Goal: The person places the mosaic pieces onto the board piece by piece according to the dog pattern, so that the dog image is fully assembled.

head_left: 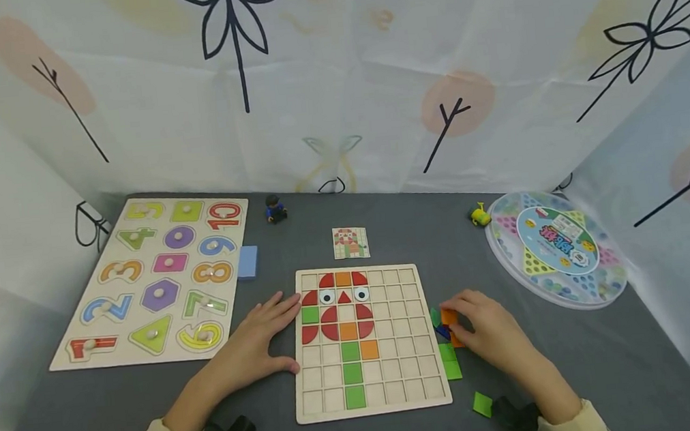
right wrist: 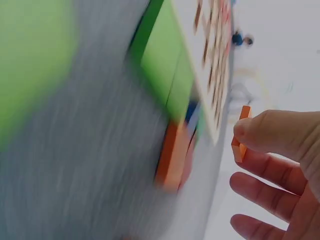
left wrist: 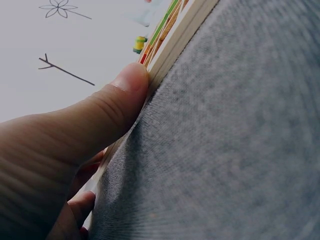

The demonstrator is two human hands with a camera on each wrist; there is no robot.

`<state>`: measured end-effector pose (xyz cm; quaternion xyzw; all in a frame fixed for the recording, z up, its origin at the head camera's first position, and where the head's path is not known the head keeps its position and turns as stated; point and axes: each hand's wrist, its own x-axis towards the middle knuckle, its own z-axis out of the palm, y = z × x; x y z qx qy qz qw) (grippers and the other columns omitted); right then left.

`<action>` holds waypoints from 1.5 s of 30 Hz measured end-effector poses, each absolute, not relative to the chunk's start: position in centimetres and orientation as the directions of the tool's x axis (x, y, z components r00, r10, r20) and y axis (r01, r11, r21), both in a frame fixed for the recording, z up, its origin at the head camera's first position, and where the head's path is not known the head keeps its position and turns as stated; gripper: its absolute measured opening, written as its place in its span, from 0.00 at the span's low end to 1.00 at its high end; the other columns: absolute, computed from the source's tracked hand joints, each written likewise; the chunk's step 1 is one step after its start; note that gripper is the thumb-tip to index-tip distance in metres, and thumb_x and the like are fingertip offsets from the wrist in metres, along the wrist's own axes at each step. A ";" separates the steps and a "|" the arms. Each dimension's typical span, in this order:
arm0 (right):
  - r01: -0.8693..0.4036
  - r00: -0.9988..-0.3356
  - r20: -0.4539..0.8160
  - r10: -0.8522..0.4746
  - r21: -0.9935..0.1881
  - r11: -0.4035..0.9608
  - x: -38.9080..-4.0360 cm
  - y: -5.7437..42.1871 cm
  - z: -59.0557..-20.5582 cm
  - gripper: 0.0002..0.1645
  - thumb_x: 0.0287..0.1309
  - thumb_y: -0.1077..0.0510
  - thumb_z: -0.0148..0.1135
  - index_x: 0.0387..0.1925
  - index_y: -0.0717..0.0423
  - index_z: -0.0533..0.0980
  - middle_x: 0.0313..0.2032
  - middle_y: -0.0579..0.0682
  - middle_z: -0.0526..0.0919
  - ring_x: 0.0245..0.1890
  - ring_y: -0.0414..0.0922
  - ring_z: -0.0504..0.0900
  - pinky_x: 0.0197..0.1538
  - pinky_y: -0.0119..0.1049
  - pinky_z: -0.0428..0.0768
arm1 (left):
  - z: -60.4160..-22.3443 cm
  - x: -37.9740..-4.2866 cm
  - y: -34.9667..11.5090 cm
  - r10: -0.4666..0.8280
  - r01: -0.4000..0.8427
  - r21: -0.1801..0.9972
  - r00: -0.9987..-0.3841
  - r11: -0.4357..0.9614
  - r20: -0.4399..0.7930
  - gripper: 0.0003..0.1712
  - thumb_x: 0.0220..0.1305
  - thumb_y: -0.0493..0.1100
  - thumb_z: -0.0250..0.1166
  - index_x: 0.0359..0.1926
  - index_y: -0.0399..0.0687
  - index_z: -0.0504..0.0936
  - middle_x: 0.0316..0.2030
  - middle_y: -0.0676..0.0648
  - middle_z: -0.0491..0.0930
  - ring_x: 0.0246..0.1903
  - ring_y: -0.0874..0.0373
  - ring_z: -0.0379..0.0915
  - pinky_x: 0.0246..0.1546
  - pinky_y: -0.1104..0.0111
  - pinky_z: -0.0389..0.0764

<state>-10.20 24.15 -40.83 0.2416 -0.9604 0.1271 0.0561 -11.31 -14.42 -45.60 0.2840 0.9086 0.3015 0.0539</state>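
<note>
A wooden grid board [head_left: 404, 364] lies on the table, with red, green and orange tiles and two eye tiles set in its left and middle cells. My left hand [head_left: 248, 344] rests beside it, thumb [left wrist: 132, 80] and fingertips against its left edge. Right of the board, my right hand [head_left: 493, 329] pinches an orange square tile [right wrist: 242, 142] between thumb and index finger, its other fingers spread. Below that hand lie another orange tile [right wrist: 172, 155], a dark blue piece [head_left: 443, 331] and green square tiles [head_left: 450, 364] along the board's right edge.
A small picture card [head_left: 350, 243] lies behind the board. At left is a number puzzle board [head_left: 109, 263], with a blue block [head_left: 247, 262] beside it. A toy figure [head_left: 275, 209], a yellow toy [head_left: 479, 215] and a round game box [head_left: 509, 263] stand farther back. One green tile [head_left: 482, 404] lies near the right wrist.
</note>
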 end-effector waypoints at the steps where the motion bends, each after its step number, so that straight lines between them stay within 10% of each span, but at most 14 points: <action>1: -0.505 -0.861 0.185 -0.473 -0.210 0.837 -10.0 23.5 -40.8 0.19 0.38 0.60 0.70 0.38 0.53 0.79 0.35 0.42 0.77 0.34 0.38 0.75 0.34 0.34 0.77 | -45.6 -11.3 -14.4 0.549 0.483 0.580 -0.833 0.656 0.072 0.57 0.35 0.62 0.70 0.66 0.49 0.56 0.66 0.51 0.54 0.66 0.47 0.42 0.61 0.46 0.46; 13: -0.713 -0.692 0.077 -0.718 -0.227 0.663 -7.4 15.2 -41.2 0.15 0.47 0.54 0.65 0.40 0.47 0.77 0.36 0.39 0.77 0.38 0.37 0.73 0.41 0.32 0.73 | -45.7 -11.4 -14.3 0.550 0.486 0.588 -0.831 0.647 0.082 0.57 0.34 0.62 0.70 0.66 0.49 0.57 0.66 0.52 0.53 0.67 0.48 0.41 0.62 0.46 0.45; 27: -0.708 -0.694 0.057 -0.718 -0.234 0.666 -6.9 14.2 -41.6 0.12 0.49 0.51 0.64 0.38 0.45 0.79 0.35 0.39 0.76 0.37 0.37 0.72 0.41 0.33 0.72 | -45.8 -11.5 -14.3 0.549 0.479 0.590 -0.833 0.650 0.072 0.58 0.34 0.63 0.70 0.66 0.50 0.56 0.66 0.53 0.53 0.67 0.48 0.41 0.62 0.46 0.44; 45: -0.451 -0.892 0.126 -0.435 -0.167 0.877 -7.8 25.5 -41.6 0.16 0.34 0.59 0.73 0.32 0.47 0.80 0.32 0.39 0.78 0.32 0.37 0.74 0.33 0.33 0.76 | -45.9 -11.4 -14.4 0.547 0.475 0.590 -0.834 0.653 0.067 0.58 0.34 0.63 0.70 0.66 0.50 0.56 0.66 0.52 0.53 0.67 0.48 0.41 0.62 0.46 0.45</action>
